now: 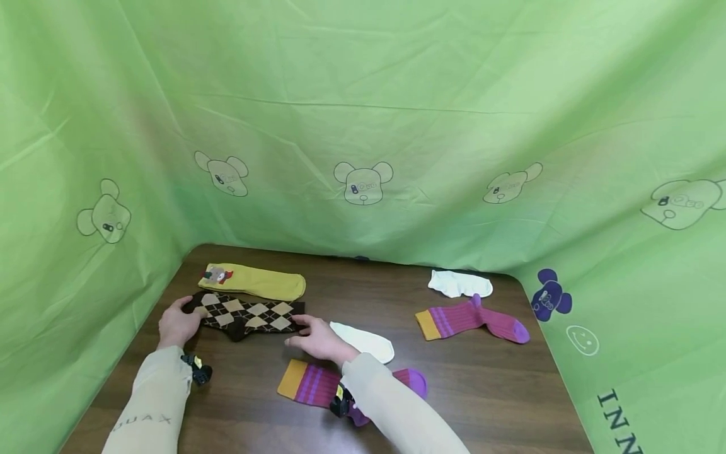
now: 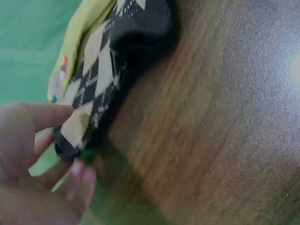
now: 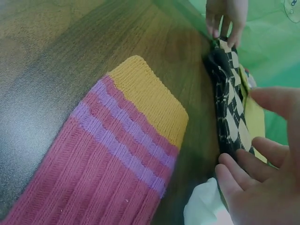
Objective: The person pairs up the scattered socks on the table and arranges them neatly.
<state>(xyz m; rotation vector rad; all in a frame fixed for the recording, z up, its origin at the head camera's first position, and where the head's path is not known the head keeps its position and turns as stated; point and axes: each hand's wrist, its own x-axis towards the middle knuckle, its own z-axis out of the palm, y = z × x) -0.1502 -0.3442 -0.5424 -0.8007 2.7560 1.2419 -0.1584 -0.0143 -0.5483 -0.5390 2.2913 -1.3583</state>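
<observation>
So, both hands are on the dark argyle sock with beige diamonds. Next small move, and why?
I'd probably have the right hand smooth down the heel of the dark argyle knit sock with beige diamonds: it bulges out, while the rest lies flatter beside the yellow knit sock. The left hand pinches the toe; the right touches the cuff, so seems freer.

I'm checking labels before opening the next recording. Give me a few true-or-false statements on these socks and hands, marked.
1. Seen from the person, the yellow sock lies beyond the argyle sock. True.
2. The left hand and right hand are at opposite ends of the argyle sock. True.
3. The argyle sock is rolled into a ball. False: it is laid out lengthwise.
4. The right sleeve passes over a striped sock. True.
5. Only one sock is white. False: two are.
</observation>
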